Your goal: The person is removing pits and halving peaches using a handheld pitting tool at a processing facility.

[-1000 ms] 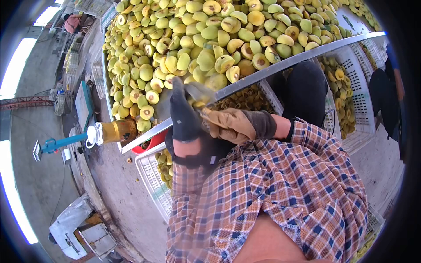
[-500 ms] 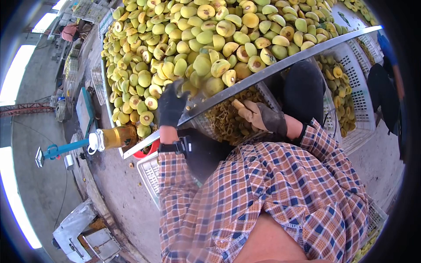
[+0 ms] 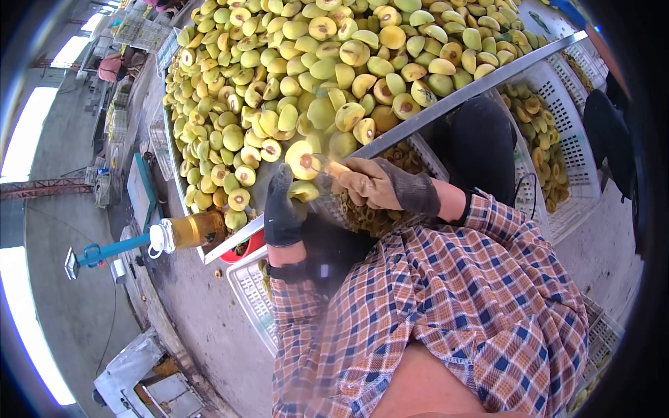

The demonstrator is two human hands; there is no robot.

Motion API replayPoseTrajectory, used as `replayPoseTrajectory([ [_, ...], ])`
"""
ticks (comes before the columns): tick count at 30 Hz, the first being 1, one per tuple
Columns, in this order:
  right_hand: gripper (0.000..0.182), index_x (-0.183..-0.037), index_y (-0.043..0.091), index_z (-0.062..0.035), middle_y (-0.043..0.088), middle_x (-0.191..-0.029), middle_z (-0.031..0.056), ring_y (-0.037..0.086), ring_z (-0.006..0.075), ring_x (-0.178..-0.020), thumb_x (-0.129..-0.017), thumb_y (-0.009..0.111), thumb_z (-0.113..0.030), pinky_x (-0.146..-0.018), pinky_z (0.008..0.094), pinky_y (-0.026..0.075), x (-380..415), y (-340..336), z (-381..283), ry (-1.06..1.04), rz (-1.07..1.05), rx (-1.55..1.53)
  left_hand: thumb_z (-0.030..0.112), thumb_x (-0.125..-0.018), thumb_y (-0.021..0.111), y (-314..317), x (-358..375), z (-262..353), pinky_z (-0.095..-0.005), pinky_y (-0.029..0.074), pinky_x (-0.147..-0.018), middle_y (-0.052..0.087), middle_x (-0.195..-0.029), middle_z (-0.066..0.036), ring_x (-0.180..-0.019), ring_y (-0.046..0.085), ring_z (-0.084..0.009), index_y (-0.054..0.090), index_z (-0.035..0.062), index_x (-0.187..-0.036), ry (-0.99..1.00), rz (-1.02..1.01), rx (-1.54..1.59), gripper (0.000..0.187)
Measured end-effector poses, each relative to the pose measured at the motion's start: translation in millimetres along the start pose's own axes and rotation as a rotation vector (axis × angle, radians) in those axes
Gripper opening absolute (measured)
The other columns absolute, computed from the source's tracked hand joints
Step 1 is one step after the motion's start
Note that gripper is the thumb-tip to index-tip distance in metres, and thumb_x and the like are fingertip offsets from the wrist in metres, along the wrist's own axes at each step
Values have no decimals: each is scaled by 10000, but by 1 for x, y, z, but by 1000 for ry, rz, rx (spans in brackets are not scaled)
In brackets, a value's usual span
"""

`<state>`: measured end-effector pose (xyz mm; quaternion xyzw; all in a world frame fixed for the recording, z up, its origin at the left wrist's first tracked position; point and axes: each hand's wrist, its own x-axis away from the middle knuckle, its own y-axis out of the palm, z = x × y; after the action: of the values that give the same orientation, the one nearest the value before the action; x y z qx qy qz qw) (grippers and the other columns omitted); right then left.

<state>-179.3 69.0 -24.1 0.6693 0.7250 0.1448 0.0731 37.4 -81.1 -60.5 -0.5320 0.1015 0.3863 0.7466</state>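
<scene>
Where the two hands meet: a cut fruit half [image 3: 303,159] faces up, its dark centre exposed, just beyond the near edge of the table [image 3: 432,111], with a second piece [image 3: 304,191] below it.
Left hand: the black-gloved left hand [image 3: 282,209] appears to pinch the fruit half and the second piece together; exact finger placement cannot be told.
Right hand: wrapped in a tan and dark glove, the right hand [image 3: 369,184] closes round a small tool [image 3: 337,168] with a pale handle, its blurred working end beside the cut face.
Fruit pile: yellow-green halves [image 3: 244,83] lie heaped on the table, some cut side up.
Crates: brown-yellow scraps [image 3: 376,219] lie below the hands; a white crate [image 3: 575,143] with more fruit stands beyond the dark-clad knee.
Slip risk: wet flesh or a loose pinch could let the fruit half twist, sending the tool's end into the left glove.
Tear risk: pressing too deep or off-centre could split the flesh.
Drop risk: with two pieces in one grasp, either could fall among the scraps.
Rim risk: halves heaped near the metal edge could roll over if knocked.
Writing: none legible; the amber jar [image 3: 188,230] shows no readable label.
</scene>
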Motion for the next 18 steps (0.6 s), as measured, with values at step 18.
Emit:
replayPoseTrajectory([
  [18, 402, -960, 602, -31, 561, -678, 63, 481, 143, -522, -1013, 482, -411, -481, 303, 403, 9, -7, -17, 111, 5, 234, 285, -1046, 415, 11, -34, 65, -339, 461, -936, 669, -1118, -120, -1032, 607, -213, 613, -51, -1196, -605, -104, 735, 417],
])
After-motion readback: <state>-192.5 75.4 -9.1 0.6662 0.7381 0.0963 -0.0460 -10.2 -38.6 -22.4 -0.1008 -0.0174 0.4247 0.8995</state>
